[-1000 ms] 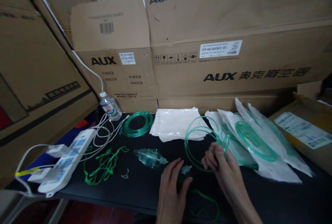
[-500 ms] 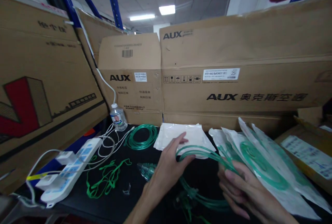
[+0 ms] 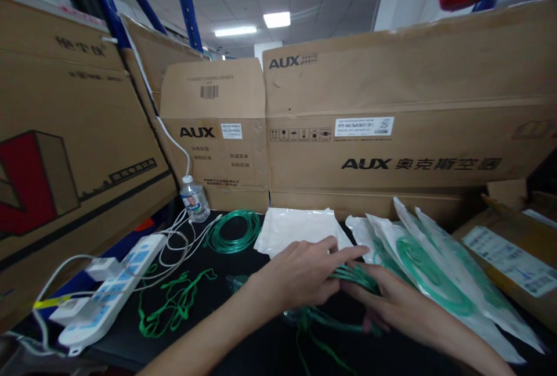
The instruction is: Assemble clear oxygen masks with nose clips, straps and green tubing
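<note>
Grasping the green tubing [image 3: 355, 275] is the right hand [image 3: 383, 297], its fingers bent around the bundle, a little right of the centre of the frame and low. On the same bundle, from its left end, the left hand [image 3: 304, 274] is closed too, with one finger stretched toward the right. Below the hands, more green strands [image 3: 335, 319] hang over the black table [image 3: 270, 355], and thin green straps reach the bottom edge. Just behind, white packets [image 3: 300, 228] lie flat; at lower right, white bags [image 3: 439, 271] contain green tubes. Left of centre rests a green coil [image 3: 232, 232], and farther left, a white power strip [image 3: 115, 292].
</note>
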`<state>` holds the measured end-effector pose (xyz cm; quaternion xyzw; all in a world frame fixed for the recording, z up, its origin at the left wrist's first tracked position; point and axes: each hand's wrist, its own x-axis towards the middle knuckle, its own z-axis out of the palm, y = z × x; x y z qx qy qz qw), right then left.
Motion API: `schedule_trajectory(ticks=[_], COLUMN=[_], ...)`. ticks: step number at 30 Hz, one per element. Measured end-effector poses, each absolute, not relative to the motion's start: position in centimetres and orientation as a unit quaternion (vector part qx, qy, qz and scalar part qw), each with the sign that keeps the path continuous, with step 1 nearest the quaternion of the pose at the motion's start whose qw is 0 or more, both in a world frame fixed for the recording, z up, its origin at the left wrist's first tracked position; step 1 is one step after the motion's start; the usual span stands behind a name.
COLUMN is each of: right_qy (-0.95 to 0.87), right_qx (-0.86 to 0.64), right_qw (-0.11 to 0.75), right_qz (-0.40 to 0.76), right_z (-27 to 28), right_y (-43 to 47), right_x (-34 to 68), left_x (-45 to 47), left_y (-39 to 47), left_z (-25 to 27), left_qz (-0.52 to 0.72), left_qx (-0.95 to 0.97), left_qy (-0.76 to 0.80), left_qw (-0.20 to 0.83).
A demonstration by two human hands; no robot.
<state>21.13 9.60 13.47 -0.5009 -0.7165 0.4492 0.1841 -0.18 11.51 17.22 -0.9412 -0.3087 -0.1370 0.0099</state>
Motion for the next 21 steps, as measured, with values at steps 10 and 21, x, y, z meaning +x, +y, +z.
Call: schedule_trajectory(ticks=[10,21], right_qy=[-0.644,-0.480], right_qx=[-0.518,-0.416], right_qw=[0.291,0.463], right_qz=[0.482,0.618], right_z=[13.4,13.4], right_y=[10.4,9.6], right_x=[22.0,21.8], left_x=[1.3,-3.6], left_y=[12.0,14.9], left_z=[17.1,20.4], left_qz=[-0.182,-0.193], left_qx=[-0.931,-0.834], left_qy=[-0.250,-0.510], left_qw=[0.192,0.083])
